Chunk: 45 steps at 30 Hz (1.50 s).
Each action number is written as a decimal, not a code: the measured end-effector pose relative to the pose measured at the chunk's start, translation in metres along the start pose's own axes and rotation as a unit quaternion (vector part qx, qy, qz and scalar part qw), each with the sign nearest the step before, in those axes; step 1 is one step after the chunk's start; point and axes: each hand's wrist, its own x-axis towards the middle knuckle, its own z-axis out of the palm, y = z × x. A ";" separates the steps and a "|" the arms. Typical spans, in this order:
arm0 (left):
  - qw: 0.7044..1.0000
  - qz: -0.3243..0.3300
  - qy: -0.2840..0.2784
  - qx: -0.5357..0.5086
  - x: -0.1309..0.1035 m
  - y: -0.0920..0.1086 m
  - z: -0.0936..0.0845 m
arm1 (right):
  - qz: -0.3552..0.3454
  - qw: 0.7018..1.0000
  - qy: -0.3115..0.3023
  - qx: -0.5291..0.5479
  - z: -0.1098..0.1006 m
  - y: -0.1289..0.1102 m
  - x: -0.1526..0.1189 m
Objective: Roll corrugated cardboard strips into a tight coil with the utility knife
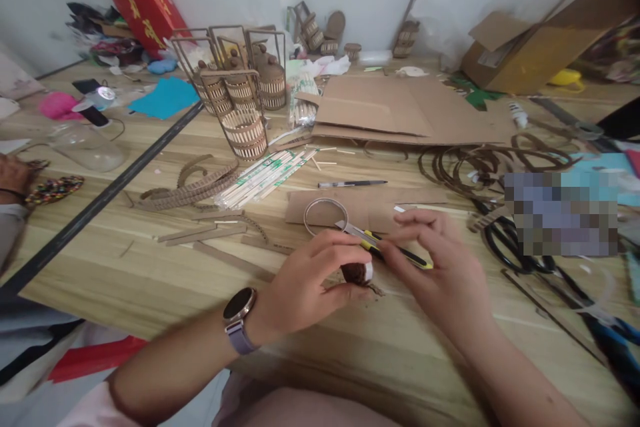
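My left hand (320, 277), with a watch on its wrist, is closed around a small dark brown piece (354, 272) with a white band on its right side. Just to the right, my right hand (437, 267) has its thumb and fingers bent above a yellow and black utility knife (407, 255); whether they hold something small is hard to see. The knife lies on the table, its blade pointing up-left toward a thin ring (306, 213). Beneath the ring is a flat cardboard strip (380, 207).
Woven miniature baskets with frames (245, 133) stand at back left, beside packed sticks (270, 177). Cardboard sheets (370, 103) lie behind a pen (353, 183). Black scissors (520, 250) and coiled strips (450, 167) are on the right. Another person's hand (14, 177) is at far left.
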 end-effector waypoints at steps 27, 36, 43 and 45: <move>0.995 -0.086 -0.022 0.037 -0.002 0.001 0.004 | -0.079 0.990 -0.090 0.077 0.005 -0.011 -0.007; 0.993 -0.060 0.023 0.100 -0.001 -0.002 0.004 | 0.055 0.983 -0.061 0.162 0.007 -0.017 -0.019; 0.986 -0.050 0.023 0.158 -0.001 0.000 0.005 | 0.116 0.988 -0.068 0.076 0.010 -0.024 -0.017; 0.984 -0.051 0.019 0.171 -0.001 0.000 0.005 | 0.081 0.994 -0.061 0.042 0.010 -0.025 -0.018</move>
